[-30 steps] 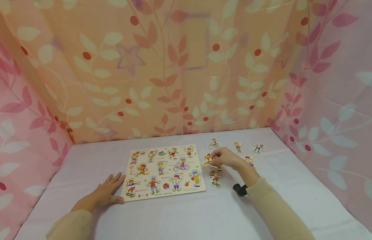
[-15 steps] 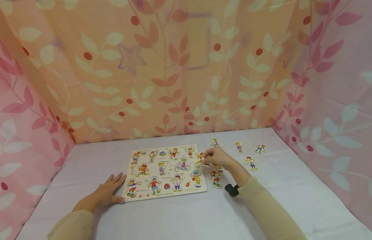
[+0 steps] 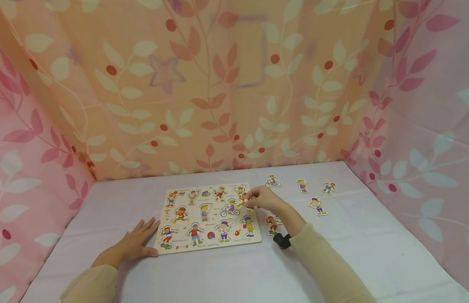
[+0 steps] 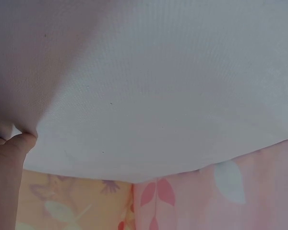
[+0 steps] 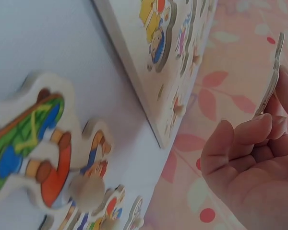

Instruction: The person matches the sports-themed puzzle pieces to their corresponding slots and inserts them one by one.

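My right hand pinches a wooden puzzle piece of a running figure above the right side of the wooden puzzle board. In the right wrist view the held running-figure piece appears edge-on, raised off the board. The board bears printed sport figures in recessed outlines. My left hand rests with fingers spread at the board's left edge. Only a few of its fingers show in the left wrist view. A skateboarder piece lies just right of the board, partly covered by the black strap on my right wrist.
Further right on the white cloth lie a cyclist piece, a golfer piece, a roller-skater piece and a baseball piece. Wooden knobs stick up from the pieces. Floral curtains surround the table.
My right hand has carried the runner piece left, from among the loose pieces to above the board's right side. My left hand has stayed at the board's left edge.
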A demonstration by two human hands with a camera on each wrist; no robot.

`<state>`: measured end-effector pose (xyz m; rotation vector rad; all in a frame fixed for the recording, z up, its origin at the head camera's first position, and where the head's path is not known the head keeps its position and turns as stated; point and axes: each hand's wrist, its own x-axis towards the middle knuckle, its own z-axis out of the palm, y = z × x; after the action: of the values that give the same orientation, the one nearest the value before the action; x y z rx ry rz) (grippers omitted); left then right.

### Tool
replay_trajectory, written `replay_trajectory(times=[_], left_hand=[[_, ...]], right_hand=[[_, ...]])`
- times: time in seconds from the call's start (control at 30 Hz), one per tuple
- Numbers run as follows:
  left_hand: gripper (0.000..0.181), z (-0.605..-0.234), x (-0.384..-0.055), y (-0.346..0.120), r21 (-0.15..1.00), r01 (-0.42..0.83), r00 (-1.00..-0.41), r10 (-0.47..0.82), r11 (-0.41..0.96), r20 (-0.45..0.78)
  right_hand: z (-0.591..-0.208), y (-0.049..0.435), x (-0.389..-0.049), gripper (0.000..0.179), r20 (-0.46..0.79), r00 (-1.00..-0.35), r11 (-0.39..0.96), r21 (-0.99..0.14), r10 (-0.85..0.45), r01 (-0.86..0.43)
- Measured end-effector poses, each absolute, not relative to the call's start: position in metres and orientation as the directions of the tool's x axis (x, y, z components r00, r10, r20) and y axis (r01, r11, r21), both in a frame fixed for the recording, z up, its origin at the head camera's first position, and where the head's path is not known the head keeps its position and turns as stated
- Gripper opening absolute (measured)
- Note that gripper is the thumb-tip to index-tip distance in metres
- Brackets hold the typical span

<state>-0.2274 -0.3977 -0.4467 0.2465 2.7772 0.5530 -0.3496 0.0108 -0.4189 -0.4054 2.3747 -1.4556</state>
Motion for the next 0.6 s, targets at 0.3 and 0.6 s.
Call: replay_trajectory(times=[0.3,0.6], left_hand=[[0.103,-0.445,-0.226,-0.397,0.408,0.107,-0.942,0.224,0.906,-0.250],[0.104,-0.445,-0.226,-0.395,0.401,0.095,-0.943,0.211,0.911,-0.257]], right_hand=[[-0.419,-0.008,-0.346,0.008,-0.090,-0.897,0.383,-0.919,-0.432,-0.092],[-0.420,-0.031,-0.344,0.008,-0.081,-0.893,0.360,-0.928,-0.443,-0.094]])
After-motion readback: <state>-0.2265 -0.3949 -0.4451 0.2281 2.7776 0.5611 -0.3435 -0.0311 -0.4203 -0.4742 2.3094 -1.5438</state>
